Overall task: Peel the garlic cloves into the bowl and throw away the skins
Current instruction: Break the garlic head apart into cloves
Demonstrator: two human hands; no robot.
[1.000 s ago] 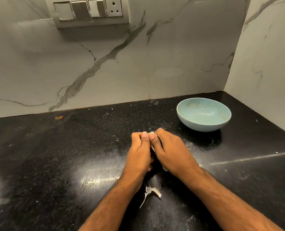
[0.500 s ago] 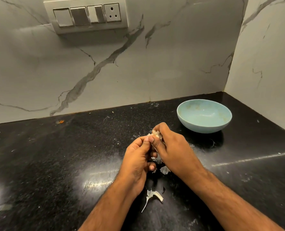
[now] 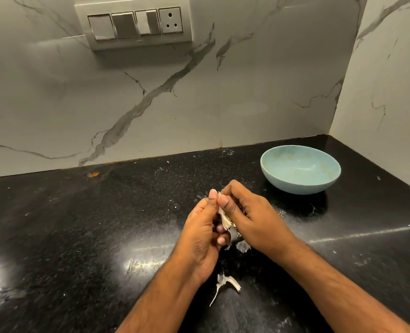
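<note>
Black surface, flecked with skin bits; pale blue bowl well right, nothing visible inside. Left hand and right hand together, both pinching garlic clove, papery skin trailing. Best peeled with short thumbnail pulls, clove held firm. Torn skin nearer, near the left wrist.

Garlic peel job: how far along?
Early. Done: a few skins shed on the counter. In hand: left hand and right hand pinch one garlic clove, skin partly off. Left: bowl shows no cloves; skins not binned.
</note>
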